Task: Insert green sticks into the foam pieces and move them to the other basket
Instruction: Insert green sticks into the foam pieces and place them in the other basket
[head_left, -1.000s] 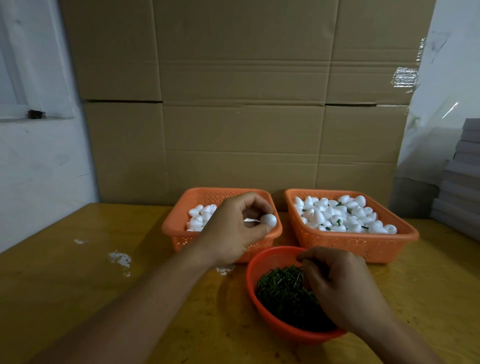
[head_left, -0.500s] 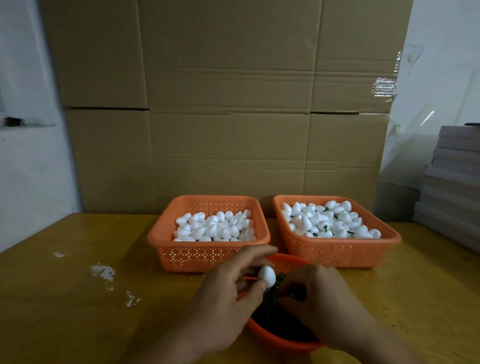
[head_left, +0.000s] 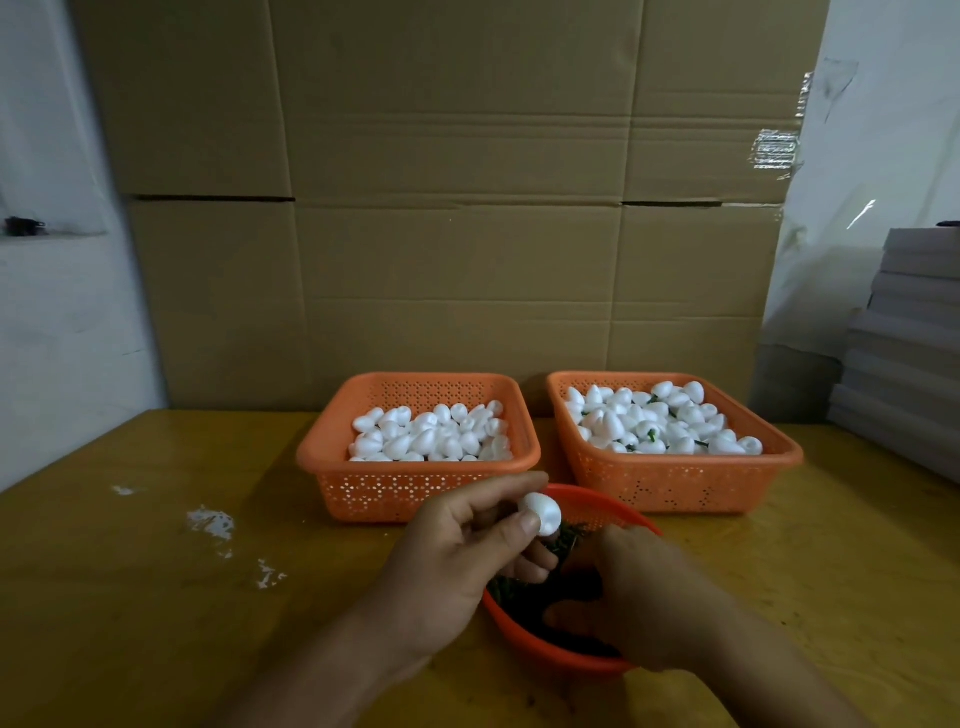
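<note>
My left hand (head_left: 457, 561) pinches a white foam piece (head_left: 541, 513) between thumb and fingers, just above the near rim of a round orange bowl (head_left: 613, 506) full of short green sticks (head_left: 563, 543). My right hand (head_left: 639, 597) is curled down into the bowl over the sticks; what its fingertips hold is hidden. Behind stand two orange baskets: the left basket (head_left: 332, 457) holds plain white foam pieces (head_left: 431, 434), the right basket (head_left: 779, 460) holds foam pieces with green sticks (head_left: 660, 423) in them.
The baskets and bowl sit on a yellow-brown table (head_left: 156, 597) with white foam crumbs (head_left: 210, 522) at the left. Large cardboard boxes (head_left: 457, 208) form a wall behind. A stack of grey flat sheets (head_left: 909, 332) stands at the right.
My left hand carried the foam piece from the left basket down to the bowl. The right hand stayed in the sticks. The camera tilted up a little.
</note>
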